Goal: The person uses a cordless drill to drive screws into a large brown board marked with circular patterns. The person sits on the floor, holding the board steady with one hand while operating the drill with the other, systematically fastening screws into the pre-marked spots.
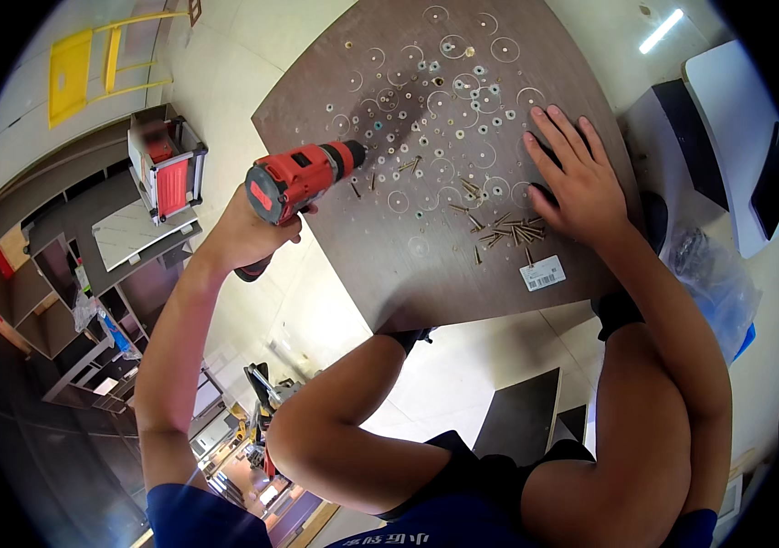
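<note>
My left hand (248,233) is wrapped round the grip of a red and black cordless drill (298,178). The drill's chuck points right, over the left part of a brown wooden board (335,247). Whether a bit sits in the chuck is too small to make out. My right hand (581,183) lies flat on the board's right side, fingers spread. Beside it is a loose pile of brass-coloured screws (513,230), with a few more scattered toward the drill. Drilled holes and ring-shaped marks dot the board. A white label (543,273) lies near its front edge.
A red and silver case (170,183) stands on grey furniture at the left, beyond a yellow folding chair or frame (70,78). On the right, a dark phone (771,169) rests on a white surface (727,110), near a clear plastic bag (709,283). My legs straddle the board's near edge.
</note>
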The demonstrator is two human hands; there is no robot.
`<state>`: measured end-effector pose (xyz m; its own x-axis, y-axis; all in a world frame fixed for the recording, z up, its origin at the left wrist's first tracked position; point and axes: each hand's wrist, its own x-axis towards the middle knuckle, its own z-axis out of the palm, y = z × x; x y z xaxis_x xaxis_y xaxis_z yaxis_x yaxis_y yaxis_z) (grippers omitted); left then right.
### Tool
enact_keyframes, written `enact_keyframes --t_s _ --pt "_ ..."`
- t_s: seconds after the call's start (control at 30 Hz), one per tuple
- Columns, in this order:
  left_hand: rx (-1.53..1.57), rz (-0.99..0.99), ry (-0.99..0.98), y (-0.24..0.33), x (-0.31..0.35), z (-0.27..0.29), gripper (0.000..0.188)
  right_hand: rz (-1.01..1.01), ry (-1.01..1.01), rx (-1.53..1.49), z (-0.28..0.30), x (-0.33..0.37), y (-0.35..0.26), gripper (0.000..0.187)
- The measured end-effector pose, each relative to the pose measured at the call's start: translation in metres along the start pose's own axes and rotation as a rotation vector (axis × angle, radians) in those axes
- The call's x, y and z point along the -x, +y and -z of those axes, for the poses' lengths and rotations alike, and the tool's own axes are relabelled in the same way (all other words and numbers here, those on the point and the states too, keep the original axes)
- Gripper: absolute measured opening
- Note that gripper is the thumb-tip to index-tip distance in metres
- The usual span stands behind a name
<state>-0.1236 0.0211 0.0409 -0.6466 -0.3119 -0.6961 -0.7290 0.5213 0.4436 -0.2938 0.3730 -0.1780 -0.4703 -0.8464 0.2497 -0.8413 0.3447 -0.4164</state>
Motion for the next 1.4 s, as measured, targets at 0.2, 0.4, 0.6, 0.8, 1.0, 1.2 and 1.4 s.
enact_keyframes --t_s 0.2,0.4,0.6,0.8,1.0,1.2,1.4 --pt "-0.011 0.076 0.001 -0.019 -0.011 0.0 0.055 -0.001 0.001 -0.007 0.0 -0.001 0.0 0.061" --pt "-0.074 0.061 0.004 -0.018 -0.013 -0.007 0.054 -0.002 0.001 -0.01 0.0 -0.002 0.0 0.061" --pt "-0.143 0.103 -0.027 -0.012 -0.02 -0.004 0.052 0.002 0.002 -0.007 0.003 -0.002 -0.001 0.061" --pt "-0.031 0.079 0.063 -0.008 -0.013 -0.01 0.045 0.005 0.013 -0.028 0.003 -0.003 -0.001 0.06" --pt "-0.013 0.083 0.047 -0.016 -0.011 -0.008 0.046 0.004 0.019 -0.023 0.001 -0.002 -0.001 0.06" --pt "-0.008 0.044 0.053 -0.013 -0.011 -0.009 0.044 -0.001 0.011 -0.017 0.001 -0.002 -0.001 0.06" --pt "-0.093 0.1 -0.01 -0.009 -0.016 -0.004 0.049 0.003 0.005 -0.01 0.002 -0.003 -0.001 0.062"
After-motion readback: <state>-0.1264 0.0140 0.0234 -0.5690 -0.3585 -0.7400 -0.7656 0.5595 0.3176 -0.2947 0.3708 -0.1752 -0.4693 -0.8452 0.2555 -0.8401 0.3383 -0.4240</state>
